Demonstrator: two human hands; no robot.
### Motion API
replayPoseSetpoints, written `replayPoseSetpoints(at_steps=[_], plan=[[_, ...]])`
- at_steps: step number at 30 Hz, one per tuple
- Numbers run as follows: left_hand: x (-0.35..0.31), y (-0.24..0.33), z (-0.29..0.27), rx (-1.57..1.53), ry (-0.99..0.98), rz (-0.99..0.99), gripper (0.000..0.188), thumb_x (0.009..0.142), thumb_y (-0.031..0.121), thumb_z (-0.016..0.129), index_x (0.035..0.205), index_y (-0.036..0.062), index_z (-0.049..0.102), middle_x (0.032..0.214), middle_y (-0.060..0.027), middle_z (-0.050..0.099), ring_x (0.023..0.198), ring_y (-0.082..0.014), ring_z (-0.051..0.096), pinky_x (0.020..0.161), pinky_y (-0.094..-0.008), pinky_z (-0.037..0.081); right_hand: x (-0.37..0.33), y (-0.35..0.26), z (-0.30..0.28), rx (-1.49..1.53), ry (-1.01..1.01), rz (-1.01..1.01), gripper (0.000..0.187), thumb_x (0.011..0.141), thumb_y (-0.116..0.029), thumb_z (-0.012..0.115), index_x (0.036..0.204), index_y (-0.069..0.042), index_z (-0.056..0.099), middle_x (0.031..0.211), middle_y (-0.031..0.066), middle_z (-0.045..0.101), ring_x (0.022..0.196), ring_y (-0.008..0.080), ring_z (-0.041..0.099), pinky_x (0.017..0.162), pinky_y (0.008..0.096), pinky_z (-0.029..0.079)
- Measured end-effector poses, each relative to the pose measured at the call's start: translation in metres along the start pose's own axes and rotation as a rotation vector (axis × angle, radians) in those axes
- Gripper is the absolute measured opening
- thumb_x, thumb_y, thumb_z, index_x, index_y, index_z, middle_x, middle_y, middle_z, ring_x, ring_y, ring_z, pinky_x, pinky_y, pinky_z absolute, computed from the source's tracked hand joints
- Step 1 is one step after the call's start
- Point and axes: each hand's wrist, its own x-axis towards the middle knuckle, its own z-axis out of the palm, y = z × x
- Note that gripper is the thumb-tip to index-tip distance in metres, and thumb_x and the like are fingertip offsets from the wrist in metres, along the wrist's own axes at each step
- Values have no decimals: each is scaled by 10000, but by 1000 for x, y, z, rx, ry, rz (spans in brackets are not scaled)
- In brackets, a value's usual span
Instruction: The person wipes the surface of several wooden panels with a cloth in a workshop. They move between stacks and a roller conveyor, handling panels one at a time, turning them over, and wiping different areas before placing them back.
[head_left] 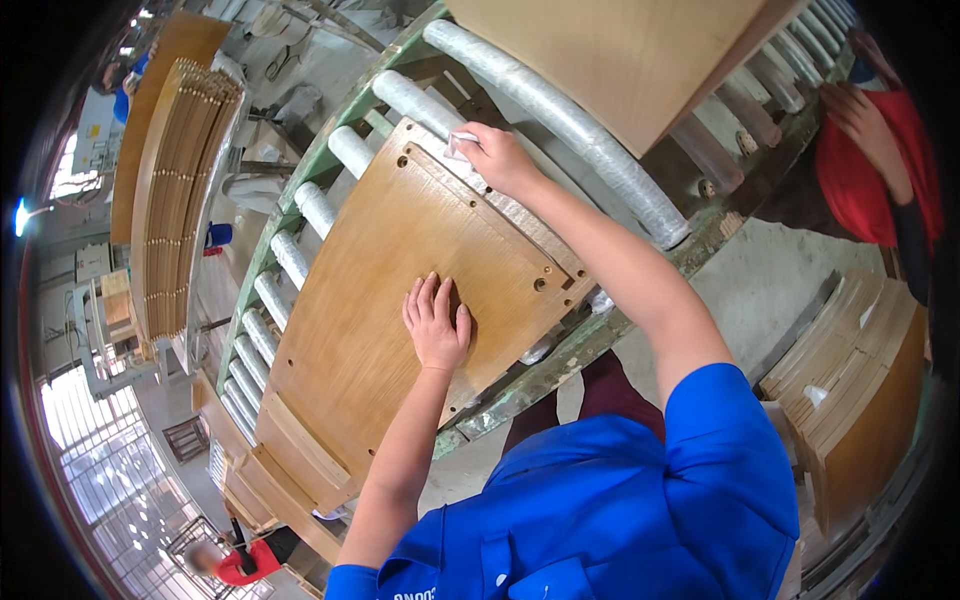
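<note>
At the centre of the frame, our brown wooden panel [360,300] lies flat across the plastic-wrapped rollers [395,95]; our left hand [438,322] rests on its face with the fingers loosely spread, gripping nothing, while the fingers of our right hand [503,160] are closed on a small white pad [463,146] at the panel's upper edge.

As for progress, the panel is in place and the round holes near its corners are made; the pad is at the upper edge, so we judge the work there to be under way; how much of the face and the other edges is finished we cannot tell, as the surface shows no clear mark of it.

Toward the upper right, a stretch of exposed rollers parts our panel from a second panel [620,60], giving some room to shift; the upper-left side has bare roller ends before the green frame [285,195]; the lower-right edge lies close to the frame's near rail and our body; at the lower left, a curved wooden piece [312,445] crowds the panel's end, so we judge room tightest there.
</note>
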Motion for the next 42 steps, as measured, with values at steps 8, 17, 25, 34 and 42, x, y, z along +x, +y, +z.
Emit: replayPoseSetpoints(at_steps=[8,17,25,34,42], plan=[[1,-1,-5,-40,4,-20,430,808,256,548,1208,101,509,1300,-117,432,1250,-321,344,1050,-486,228,26,-4,36,-535,-53,-41,266,890,-325,492,885,-73,575,786,177,640,771,355,622,678,457,488],[1,-1,-5,-49,0,-27,430,807,250,550,1211,107,509,1305,-115,428,1259,-319,335,1056,-485,223,-11,0,19,-551,-5,-268,245,873,-277,536,768,-55,531,670,162,618,645,349,618,563,434,490],[0,0,-6,-29,-2,-26,432,808,251,548,1213,105,507,1307,-116,425,1259,-323,330,1054,-488,223,-44,-7,-11,-490,-106,-167,239,860,-275,560,824,-39,562,699,170,623,677,342,623,594,426,487],[1,-1,-8,-66,14,-50,421,790,250,563,1185,109,535,1295,-111,444,1238,-317,357,1051,-486,230,46,-13,20,-187,16,-103,284,873,-299,532,1004,-57,601,861,185,650,827,343,632,710,397,493],[-1,-3,-10,-117,32,-70,430,782,256,575,1190,123,540,1290,-91,457,1242,-293,365,1058,-470,240,95,-7,55,-571,-64,-78,343,874,-389,487,1016,-104,614,873,201,646,836,383,615,740,467,486]])
